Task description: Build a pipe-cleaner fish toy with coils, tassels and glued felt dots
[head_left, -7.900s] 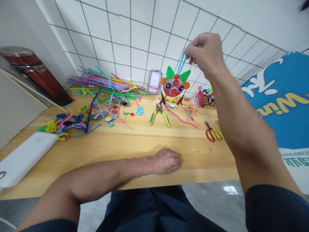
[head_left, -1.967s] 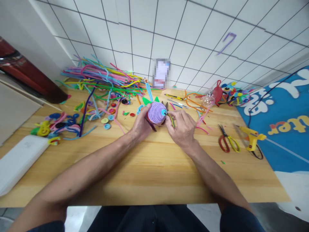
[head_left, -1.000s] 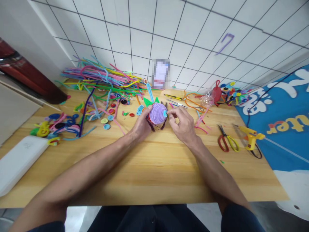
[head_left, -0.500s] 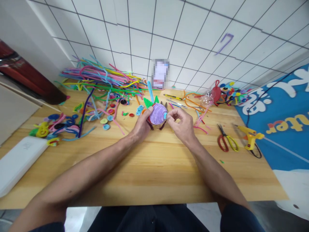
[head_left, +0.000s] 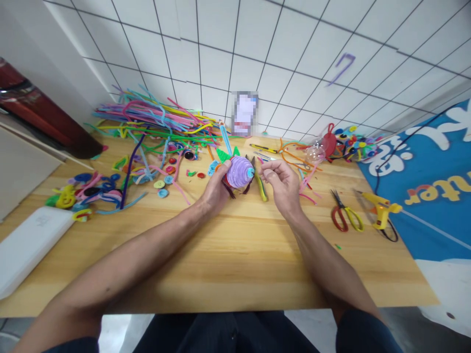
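A round purple pipe-cleaner figure is gripped by the left hand; the right hand, fingers pinched, seemingly empty, sits beside it. Steady support is advised.

Left hand curled gripping; right hand fingertips pinched.

Wooden surface set against a tiled wall. On it: pipe cleaners heaped at back left, buttons scattered near them, white box at left edge, scissors and glue gun at right, pliers mid-surface.
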The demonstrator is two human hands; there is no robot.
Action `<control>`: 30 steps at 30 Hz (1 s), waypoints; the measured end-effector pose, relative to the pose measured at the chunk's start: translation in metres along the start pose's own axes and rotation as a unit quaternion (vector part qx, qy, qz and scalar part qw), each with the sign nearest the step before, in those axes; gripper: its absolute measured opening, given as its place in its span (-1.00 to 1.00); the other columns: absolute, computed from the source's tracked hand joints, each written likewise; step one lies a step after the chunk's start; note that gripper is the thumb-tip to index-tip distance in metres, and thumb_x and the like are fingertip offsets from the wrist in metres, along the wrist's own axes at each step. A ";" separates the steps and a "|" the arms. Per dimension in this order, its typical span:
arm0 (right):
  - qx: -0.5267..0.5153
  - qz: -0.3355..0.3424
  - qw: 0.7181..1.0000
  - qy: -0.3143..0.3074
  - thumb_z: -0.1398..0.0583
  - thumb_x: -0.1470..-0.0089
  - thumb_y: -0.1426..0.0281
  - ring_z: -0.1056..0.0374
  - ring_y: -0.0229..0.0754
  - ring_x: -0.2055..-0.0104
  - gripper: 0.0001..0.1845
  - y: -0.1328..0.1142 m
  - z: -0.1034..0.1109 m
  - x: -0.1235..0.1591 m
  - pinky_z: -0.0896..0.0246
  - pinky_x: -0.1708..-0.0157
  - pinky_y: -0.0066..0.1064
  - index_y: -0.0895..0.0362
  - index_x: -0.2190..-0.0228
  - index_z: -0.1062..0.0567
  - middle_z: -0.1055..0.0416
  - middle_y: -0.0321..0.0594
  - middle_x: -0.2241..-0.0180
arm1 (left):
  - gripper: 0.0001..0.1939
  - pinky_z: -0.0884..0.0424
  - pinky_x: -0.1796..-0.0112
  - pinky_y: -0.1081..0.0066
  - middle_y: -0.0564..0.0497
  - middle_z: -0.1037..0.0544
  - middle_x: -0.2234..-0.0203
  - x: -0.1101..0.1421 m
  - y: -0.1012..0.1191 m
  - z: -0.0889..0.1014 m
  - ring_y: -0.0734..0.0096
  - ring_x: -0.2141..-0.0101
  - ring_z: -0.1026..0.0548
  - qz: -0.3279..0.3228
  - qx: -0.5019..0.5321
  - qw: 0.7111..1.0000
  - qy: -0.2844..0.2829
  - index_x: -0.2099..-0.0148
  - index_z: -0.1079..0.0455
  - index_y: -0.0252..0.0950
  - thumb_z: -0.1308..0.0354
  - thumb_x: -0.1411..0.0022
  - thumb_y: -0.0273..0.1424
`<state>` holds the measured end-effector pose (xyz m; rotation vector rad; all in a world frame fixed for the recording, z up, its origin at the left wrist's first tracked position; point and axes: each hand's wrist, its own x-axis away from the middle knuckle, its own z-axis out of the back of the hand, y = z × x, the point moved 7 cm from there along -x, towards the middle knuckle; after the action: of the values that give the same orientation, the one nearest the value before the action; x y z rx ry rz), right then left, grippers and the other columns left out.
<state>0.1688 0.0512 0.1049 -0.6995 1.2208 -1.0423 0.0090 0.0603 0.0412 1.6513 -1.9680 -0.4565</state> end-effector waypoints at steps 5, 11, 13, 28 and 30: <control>0.098 0.093 0.991 0.017 -0.21 -0.23 0.40 -0.44 -0.23 0.34 -0.90 -0.017 -0.001 0.007 -0.36 0.26 -0.36 0.09 0.29 -0.56 -0.56 -0.28 0.35 | -0.81 -0.53 -0.17 0.22 -0.05 -0.73 0.13 0.000 0.000 -0.002 0.11 -0.15 -0.59 -0.015 -0.010 1.000 -0.010 0.11 -0.59 -0.27 -0.30 -0.31 -0.28; 0.088 0.118 0.988 0.043 -0.22 -0.30 0.35 -0.52 -0.20 0.30 -0.90 -0.020 -0.002 0.014 -0.39 0.25 -0.34 0.06 0.16 -0.54 -0.62 -0.26 0.30 | -0.72 -0.49 -0.22 0.18 -0.08 -0.73 0.11 0.000 -0.002 -0.002 0.07 -0.15 -0.59 -0.017 -0.010 1.000 -0.022 0.08 -0.59 -0.31 -0.36 -0.25 -0.24; 0.095 0.129 0.986 0.037 -0.22 -0.32 0.34 -0.55 -0.18 0.29 -0.90 -0.022 -0.004 0.015 -0.39 0.25 -0.32 0.05 0.16 -0.53 -0.64 -0.26 0.30 | -0.68 -0.48 -0.24 0.16 -0.08 -0.73 0.10 0.000 -0.002 -0.001 0.06 -0.15 -0.59 -0.019 -0.010 1.000 -0.022 0.05 -0.59 -0.31 -0.37 -0.24 -0.22; 0.054 0.088 0.994 0.031 -0.23 -0.31 0.26 -0.54 -0.16 0.25 -0.85 -0.017 -0.002 0.013 -0.39 0.20 -0.28 0.05 0.15 -0.54 -0.62 -0.25 0.29 | -0.69 -0.45 -0.26 0.09 -0.06 -0.72 0.09 -0.003 -0.003 0.002 0.03 -0.20 -0.54 -0.025 -0.026 0.999 -0.031 0.07 -0.58 -0.29 -0.35 -0.25 -0.19; 0.025 0.082 0.995 0.057 -0.24 -0.29 0.26 -0.52 -0.17 0.25 -0.85 -0.019 0.002 0.012 -0.39 0.18 -0.29 0.04 0.17 -0.55 -0.60 -0.25 0.29 | -0.67 -0.47 -0.25 0.08 -0.06 -0.72 0.09 -0.004 -0.003 0.003 0.02 -0.18 -0.55 -0.028 -0.030 0.999 -0.028 0.07 -0.58 -0.29 -0.36 -0.24 -0.17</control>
<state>0.1665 0.0325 0.1169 -0.4978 1.3234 -0.9828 0.0101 0.0637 0.0363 1.6758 -1.9323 -0.5828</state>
